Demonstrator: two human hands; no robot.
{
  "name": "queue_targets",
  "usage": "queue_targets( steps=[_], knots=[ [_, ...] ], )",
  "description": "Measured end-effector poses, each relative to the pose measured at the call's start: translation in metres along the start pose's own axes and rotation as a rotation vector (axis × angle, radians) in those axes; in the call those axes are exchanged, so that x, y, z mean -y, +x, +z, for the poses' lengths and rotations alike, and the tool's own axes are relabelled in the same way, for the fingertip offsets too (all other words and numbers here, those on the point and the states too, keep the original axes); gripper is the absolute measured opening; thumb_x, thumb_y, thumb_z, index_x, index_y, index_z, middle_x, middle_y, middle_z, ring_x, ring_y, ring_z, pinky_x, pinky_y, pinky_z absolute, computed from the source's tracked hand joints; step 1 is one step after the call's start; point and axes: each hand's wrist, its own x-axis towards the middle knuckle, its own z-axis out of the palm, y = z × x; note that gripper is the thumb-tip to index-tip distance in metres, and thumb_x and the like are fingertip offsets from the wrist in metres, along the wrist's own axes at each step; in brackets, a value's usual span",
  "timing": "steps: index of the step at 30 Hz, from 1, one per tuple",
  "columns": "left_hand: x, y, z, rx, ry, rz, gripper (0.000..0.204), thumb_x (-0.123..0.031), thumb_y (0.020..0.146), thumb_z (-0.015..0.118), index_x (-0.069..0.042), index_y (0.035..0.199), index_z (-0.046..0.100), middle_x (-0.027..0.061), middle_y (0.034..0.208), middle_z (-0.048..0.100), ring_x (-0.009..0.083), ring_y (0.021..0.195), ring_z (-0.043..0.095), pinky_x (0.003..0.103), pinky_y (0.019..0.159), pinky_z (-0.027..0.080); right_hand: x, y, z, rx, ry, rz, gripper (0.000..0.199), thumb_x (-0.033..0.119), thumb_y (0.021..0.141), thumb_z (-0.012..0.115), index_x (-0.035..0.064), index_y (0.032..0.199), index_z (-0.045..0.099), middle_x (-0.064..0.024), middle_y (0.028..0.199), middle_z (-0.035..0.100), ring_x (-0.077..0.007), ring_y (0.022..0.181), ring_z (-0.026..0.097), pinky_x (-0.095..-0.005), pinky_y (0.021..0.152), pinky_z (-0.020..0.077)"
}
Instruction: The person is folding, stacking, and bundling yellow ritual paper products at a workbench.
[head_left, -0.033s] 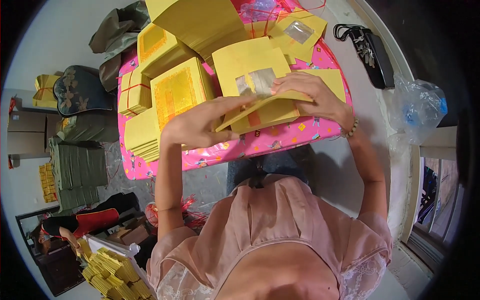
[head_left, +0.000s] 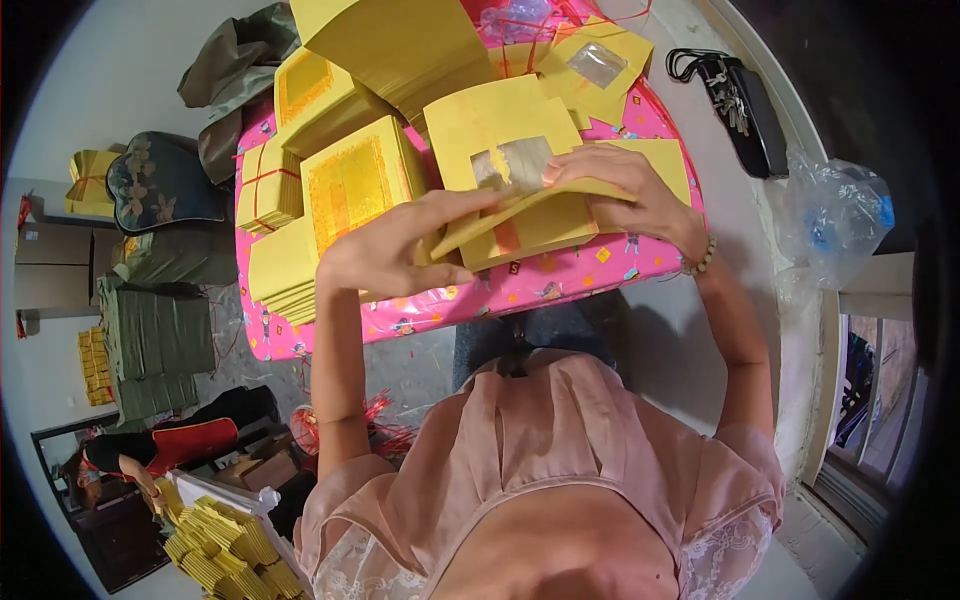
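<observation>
A thin, slightly bowed bundle of yellow joss paper (head_left: 530, 208) is lifted at a tilt near the table's front edge. My left hand (head_left: 385, 248) grips its left end, fingers over the top and thumb below. My right hand (head_left: 628, 185) holds the right end, fingertips over its far edge. Just behind the bundle stands a thick yellow paper stack (head_left: 485, 110) with a silvery foil square (head_left: 527, 160) on top, partly covered by my right fingers. To the left sits another stack with an orange-gold square (head_left: 350, 185).
The pink patterned tablecloth (head_left: 420, 318) carries several more yellow stacks, including a red-tied bundle (head_left: 270, 185). Right of the table lie a black pouch with keys (head_left: 740, 112) and a clear plastic bag (head_left: 840, 215). At lower left another person (head_left: 140, 465) handles yellow paper piles (head_left: 225, 545).
My left hand has shifted slightly left, its thumb lower along the bundle's edge. The right hand has barely moved.
</observation>
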Motion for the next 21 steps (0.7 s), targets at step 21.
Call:
queue_targets(
  steps=[21],
  knots=[
    [0.033, 0.022, 0.054, -0.548, 0.346, 0.054, 0.045, 0.006, 0.069, 0.061, -0.009, 0.111, 0.066, 0.0082, 0.111, 0.065, 0.0267, 0.109, 0.055, 0.036, 0.098, 0.036, -0.002, -0.010, 0.008, 0.088, 0.122, 0.201, 0.033, 0.012, 0.072, 0.073, 0.0050, 0.104, 0.067, -0.0124, 0.102, 0.065, -0.0313, 0.101, 0.060, -0.0362, 0.086, 0.0480]
  ],
)
